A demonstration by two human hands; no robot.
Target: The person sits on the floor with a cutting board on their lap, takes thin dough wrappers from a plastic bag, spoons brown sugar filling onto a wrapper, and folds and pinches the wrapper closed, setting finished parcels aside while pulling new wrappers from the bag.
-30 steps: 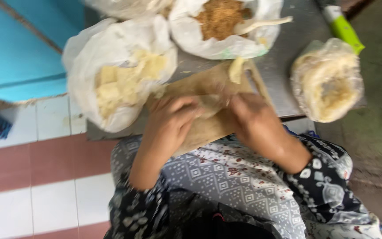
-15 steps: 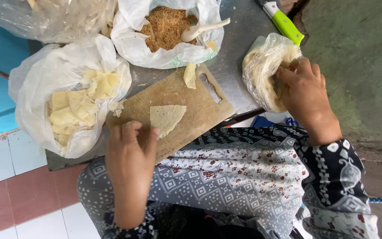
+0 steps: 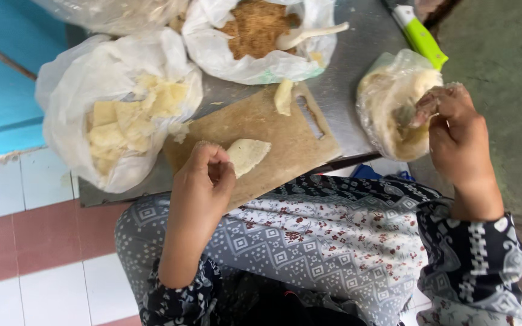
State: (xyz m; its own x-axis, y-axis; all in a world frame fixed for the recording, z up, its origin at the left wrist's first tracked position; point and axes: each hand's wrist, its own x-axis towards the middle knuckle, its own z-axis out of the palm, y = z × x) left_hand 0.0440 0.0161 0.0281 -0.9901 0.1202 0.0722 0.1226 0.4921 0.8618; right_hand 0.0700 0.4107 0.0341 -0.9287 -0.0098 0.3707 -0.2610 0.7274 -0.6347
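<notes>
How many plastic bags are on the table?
4: one of pale squares at left, one of brown filling top middle, one by the right hand, one cut off top left.

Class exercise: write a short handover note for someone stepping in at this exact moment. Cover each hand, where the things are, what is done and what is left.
Left hand: pinching the edge of a folded pale wrapper lying on the wooden cutting board.
Right hand: fingers at the mouth of the clear bag of flat round sheets, gripping what looks like one sheet.
Nearby: bag of brown crumbly filling with a white spoon; bag of pale square pieces; green-handled knife.
Done: one wrapper folded on the board.
Left: the sheet is not yet out of the bag.
</notes>
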